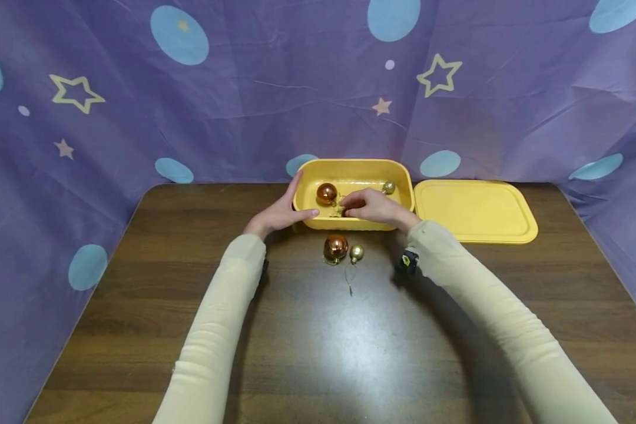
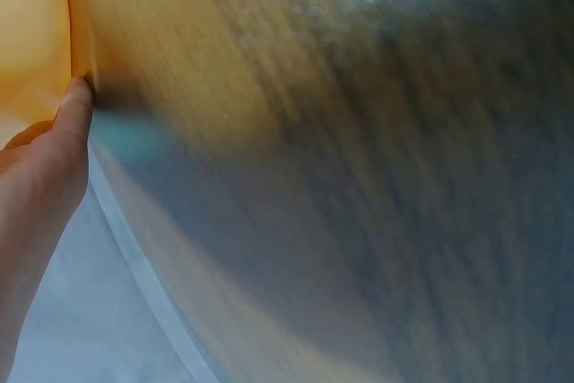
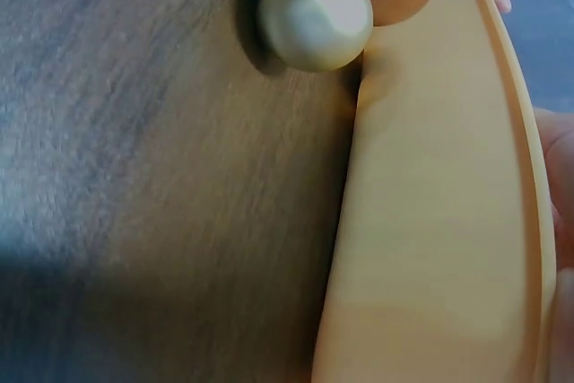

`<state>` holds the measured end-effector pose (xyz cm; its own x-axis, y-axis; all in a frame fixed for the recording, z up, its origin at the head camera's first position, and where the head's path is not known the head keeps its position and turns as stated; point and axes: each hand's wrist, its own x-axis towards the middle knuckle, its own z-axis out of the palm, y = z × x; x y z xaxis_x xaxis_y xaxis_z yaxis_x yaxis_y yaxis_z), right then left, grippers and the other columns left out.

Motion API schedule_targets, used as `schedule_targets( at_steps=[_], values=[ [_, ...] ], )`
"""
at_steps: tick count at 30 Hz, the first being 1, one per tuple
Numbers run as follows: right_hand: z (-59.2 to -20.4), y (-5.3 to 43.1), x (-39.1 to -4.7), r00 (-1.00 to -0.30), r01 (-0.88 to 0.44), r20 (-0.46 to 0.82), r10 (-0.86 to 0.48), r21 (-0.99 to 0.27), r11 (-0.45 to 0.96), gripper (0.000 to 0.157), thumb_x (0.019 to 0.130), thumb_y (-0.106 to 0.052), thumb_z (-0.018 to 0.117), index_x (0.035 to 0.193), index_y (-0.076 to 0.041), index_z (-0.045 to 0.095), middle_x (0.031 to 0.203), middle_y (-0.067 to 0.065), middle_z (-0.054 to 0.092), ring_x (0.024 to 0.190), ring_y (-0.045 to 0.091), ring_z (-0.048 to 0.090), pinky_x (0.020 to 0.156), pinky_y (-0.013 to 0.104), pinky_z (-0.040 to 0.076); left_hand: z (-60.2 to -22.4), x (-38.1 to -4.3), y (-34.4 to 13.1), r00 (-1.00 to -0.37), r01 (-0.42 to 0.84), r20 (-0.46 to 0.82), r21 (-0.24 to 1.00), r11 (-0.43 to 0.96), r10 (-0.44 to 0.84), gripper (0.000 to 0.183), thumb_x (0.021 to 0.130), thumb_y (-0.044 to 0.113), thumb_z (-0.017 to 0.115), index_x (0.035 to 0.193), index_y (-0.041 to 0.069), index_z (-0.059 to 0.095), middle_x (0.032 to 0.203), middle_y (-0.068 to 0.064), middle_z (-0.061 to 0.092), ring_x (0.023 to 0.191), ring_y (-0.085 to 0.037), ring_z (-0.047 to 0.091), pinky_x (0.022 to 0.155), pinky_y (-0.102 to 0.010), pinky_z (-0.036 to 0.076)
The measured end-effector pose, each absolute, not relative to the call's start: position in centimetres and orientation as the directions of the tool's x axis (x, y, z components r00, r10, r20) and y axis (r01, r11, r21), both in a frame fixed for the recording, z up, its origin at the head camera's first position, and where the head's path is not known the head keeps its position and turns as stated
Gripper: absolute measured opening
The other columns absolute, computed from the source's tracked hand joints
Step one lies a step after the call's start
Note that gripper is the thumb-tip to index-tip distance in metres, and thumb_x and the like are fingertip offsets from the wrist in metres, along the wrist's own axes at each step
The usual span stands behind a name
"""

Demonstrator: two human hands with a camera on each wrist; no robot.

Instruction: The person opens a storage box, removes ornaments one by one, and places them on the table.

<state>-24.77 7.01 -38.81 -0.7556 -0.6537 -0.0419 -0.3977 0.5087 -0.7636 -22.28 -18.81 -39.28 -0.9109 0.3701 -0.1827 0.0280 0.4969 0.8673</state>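
A yellow plastic box (image 1: 318,168) stands near the back of the table. My left hand (image 1: 282,213) holds its left end, thumb over the front rim and fingers along the outer wall. Reaching over the front rim, my right hand (image 1: 373,206) has its fingers bent down inside, beside gold-coloured bits (image 1: 339,207); I cannot tell whether it pinches anything. Inside the box lie a copper Christmas ball (image 1: 326,193) on the left and a small gold ball (image 1: 388,187) on the right. Just in front sit another copper ball (image 1: 335,248) and a small gold ball (image 3: 316,17) with a hanging loop.
To the right of the box lies its flat yellow lid (image 1: 476,211). Behind the wooden table (image 1: 307,353) hangs a purple cloth (image 1: 307,76) with stars and blue ovals. A dark band (image 1: 409,261) shows at the right wrist.
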Motion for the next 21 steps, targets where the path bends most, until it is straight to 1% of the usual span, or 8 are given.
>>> schedule_targets(
  at_steps=[3, 7, 10, 13, 16, 21],
  values=[
    [-38.6, 7.1, -24.8, -0.722, -0.434, -0.062, -0.689, -0.734, 0.522, 0.031, 0.092, -0.005, 0.059, 0.121, 0.005, 0.064, 0.119, 0.018, 0.064, 0.113, 0.032, 0.056, 0.102, 0.041, 0.04, -38.0, -21.6, -18.5, -0.905, 0.008, -0.198, 0.877, 0.481, 0.376, 0.105, 0.09, 0.023, 0.069, 0.154, 0.022, -0.015, 0.159, -0.017, -0.009, 0.142, -0.039, 0.013, 0.114, -0.047, 0.014],
    [-38.5, 7.1, -25.1, -0.677, -0.469, -0.084, -0.731, -0.716, 0.517, 0.03, 0.094, -0.005, 0.057, 0.122, 0.005, 0.063, 0.122, 0.018, 0.062, 0.117, 0.032, 0.054, 0.103, 0.042, 0.038, -36.7, -20.7, -18.2, -0.9, 0.014, -0.202, 0.872, 0.489, 0.386, 0.102, 0.091, 0.019, 0.066, 0.154, 0.015, -0.014, 0.158, -0.022, -0.007, 0.141, -0.042, 0.015, 0.114, -0.048, 0.015],
    [-38.3, 7.0, -25.3, -0.639, -0.483, -0.095, -0.763, -0.723, 0.495, 0.031, 0.094, -0.002, 0.055, 0.123, 0.007, 0.061, 0.123, 0.02, 0.062, 0.116, 0.034, 0.055, 0.102, 0.042, 0.039, -36.4, -20.5, -18.2, -0.9, 0.02, -0.2, 0.869, 0.495, 0.387, 0.1, 0.092, 0.018, 0.064, 0.154, 0.014, -0.014, 0.158, -0.024, -0.005, 0.141, -0.042, 0.016, 0.114, -0.047, 0.016],
    [-38.2, 6.8, -25.6, -0.618, -0.458, -0.108, -0.779, -0.756, 0.468, 0.031, 0.092, 0.002, 0.055, 0.122, 0.01, 0.06, 0.12, 0.022, 0.062, 0.113, 0.035, 0.057, 0.1, 0.041, 0.042, -36.4, -20.4, -18.1, -0.902, 0.019, -0.199, 0.868, 0.496, 0.383, 0.1, 0.092, 0.019, 0.065, 0.154, 0.015, -0.014, 0.158, -0.024, -0.004, 0.141, -0.041, 0.017, 0.114, -0.045, 0.016],
    [-38.3, 6.7, -25.7, -0.623, -0.419, -0.107, -0.775, -0.791, 0.447, 0.03, 0.088, 0.007, 0.058, 0.118, 0.012, 0.061, 0.116, 0.024, 0.064, 0.11, 0.036, 0.059, 0.098, 0.04, 0.045, -36.4, -20.4, -18.1, -0.903, 0.02, -0.198, 0.866, 0.499, 0.38, 0.101, 0.092, 0.021, 0.066, 0.154, 0.015, -0.013, 0.158, -0.024, -0.003, 0.141, -0.04, 0.017, 0.114, -0.045, 0.017],
    [-38.7, 6.5, -25.6, -0.68, -0.406, -0.057, -0.731, -0.801, 0.44, 0.026, 0.083, 0.012, 0.06, 0.109, 0.012, 0.062, 0.108, 0.024, 0.066, 0.104, 0.037, 0.061, 0.095, 0.04, 0.047, -36.4, -20.5, -18.1, -0.905, 0.022, -0.196, 0.865, 0.501, 0.379, 0.101, 0.092, 0.02, 0.065, 0.154, 0.015, -0.013, 0.158, -0.025, -0.002, 0.14, -0.041, 0.018, 0.114, -0.046, 0.018]
  ],
)
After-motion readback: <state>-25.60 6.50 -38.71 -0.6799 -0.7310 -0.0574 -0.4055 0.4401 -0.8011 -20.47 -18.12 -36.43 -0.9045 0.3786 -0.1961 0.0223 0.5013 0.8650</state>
